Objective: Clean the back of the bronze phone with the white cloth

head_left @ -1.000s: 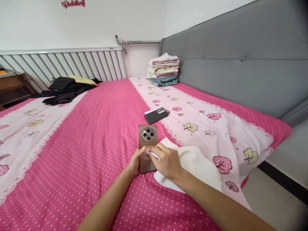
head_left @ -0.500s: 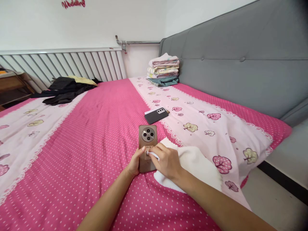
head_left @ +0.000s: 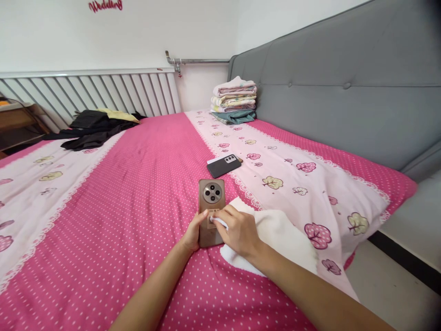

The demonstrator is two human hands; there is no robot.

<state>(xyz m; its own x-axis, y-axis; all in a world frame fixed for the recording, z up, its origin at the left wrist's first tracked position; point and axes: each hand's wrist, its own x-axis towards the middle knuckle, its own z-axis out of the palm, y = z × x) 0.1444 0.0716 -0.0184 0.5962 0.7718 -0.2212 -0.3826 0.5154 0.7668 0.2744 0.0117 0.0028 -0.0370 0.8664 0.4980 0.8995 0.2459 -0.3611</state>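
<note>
A brown phone (head_left: 211,197) with a round camera block lies back-up on the pink dotted bedsheet (head_left: 138,193). My left hand (head_left: 193,234) grips its lower left edge, thumb on the back. My right hand (head_left: 236,230) is closed, pinching a corner of a white cloth (head_left: 282,239) against the phone's back. The remainder of that cloth trails to the right under my right forearm. A second, black phone (head_left: 223,164) lies a little farther up the bed, untouched.
A stack of folded linens (head_left: 236,99) sits at the far corner by the grey padded headboard (head_left: 344,87). Dark clothes (head_left: 93,128) lie at the far left near a white slatted rail. The bed's edge drops to the floor at the right.
</note>
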